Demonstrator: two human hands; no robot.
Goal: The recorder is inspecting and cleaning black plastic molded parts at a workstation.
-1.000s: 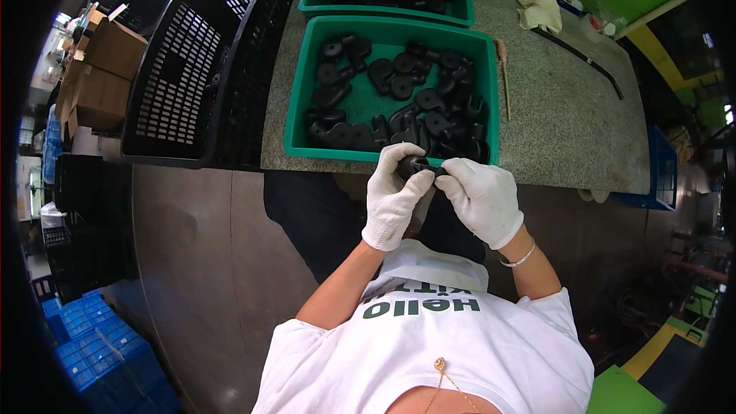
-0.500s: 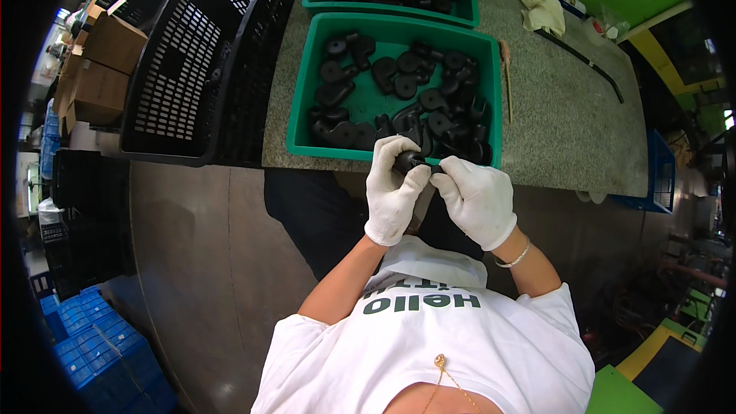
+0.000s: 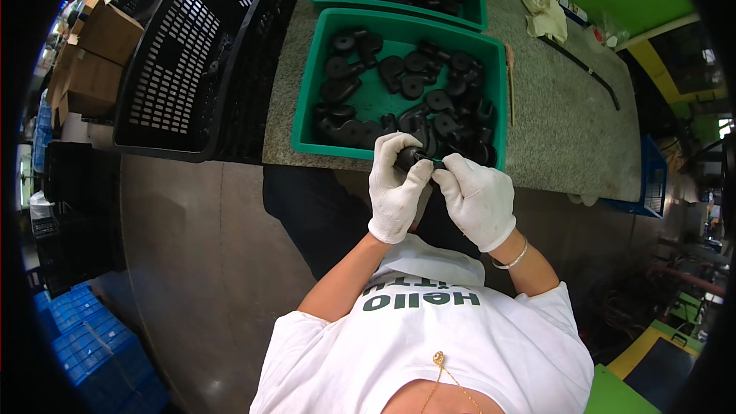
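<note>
The left hand [image 3: 393,188], in a white knit glove, has its grip clamped on a rounded, matt-black piece [image 3: 408,157], which sits between the curled fingers and the thumb, its bulging end showing above the thumb. The right hand [image 3: 481,203], gloved alike, has its grip pinched together on a small dark bit [image 3: 438,165] just beside the right end of that piece. Both hands are above the person's lap, at the near rim of a rectangular green plastic tray [image 3: 337,150] that lies on a speckled grey table [image 3: 567,115] and holds many loose, hook-like black parts [image 3: 441,100]. The left fingers hide much of the rounded piece, so its full shape cannot be made out, nor can whether the small dark bit is joined to it; the right fingertips cover most of that bit. Black on black, the parts in the tray blur into one another along its right side, and the hands cover some of the near rim. A second green tray [image 3: 480,0] behind is cut off by the upper edge.
</note>
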